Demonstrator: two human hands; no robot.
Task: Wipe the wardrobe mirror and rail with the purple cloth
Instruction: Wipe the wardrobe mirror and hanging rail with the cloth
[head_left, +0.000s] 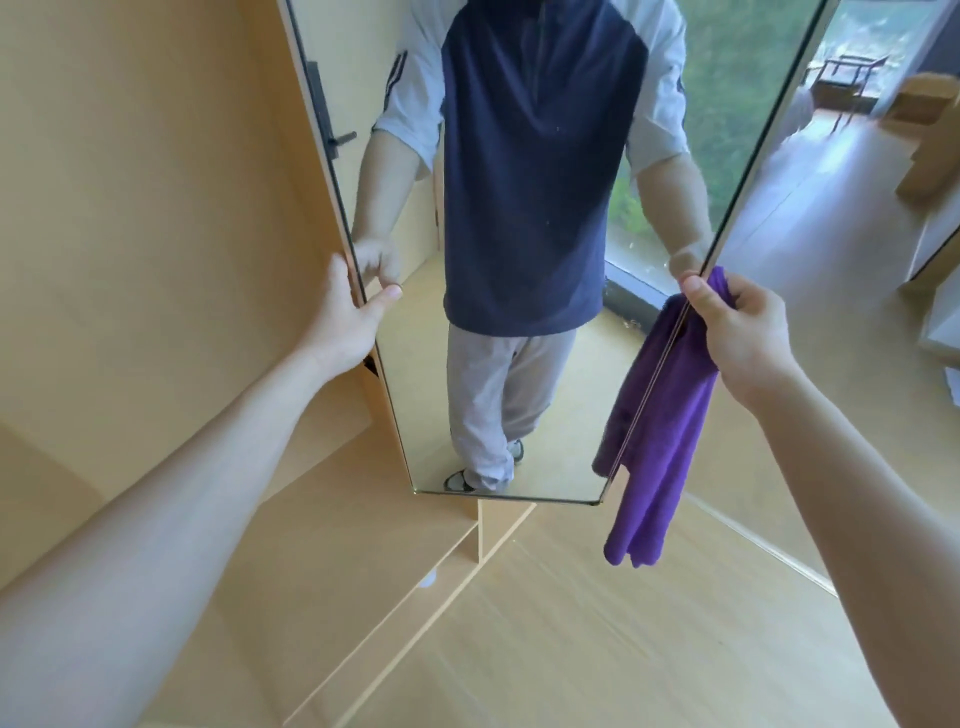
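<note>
A tall frameless mirror (415, 322) stands in front of me, attached to a light wooden wardrobe. My left hand (345, 317) grips the mirror's left edge, thumb on the glass. My right hand (737, 327) pinches the right edge together with a purple cloth (660, 457), which hangs down below the hand beside the mirror's lower right corner. The glass reflects a person in a navy and grey top and light trousers. No rail is visible.
Light wooden wardrobe panels (156, 234) fill the left side, with drawer fronts (363, 587) below the mirror. A black handle (340, 139) shows reflected at the mirror's left side. Wooden floor (597, 649) lies below; a chair (847, 78) and cardboard boxes (930, 135) stand at the far right.
</note>
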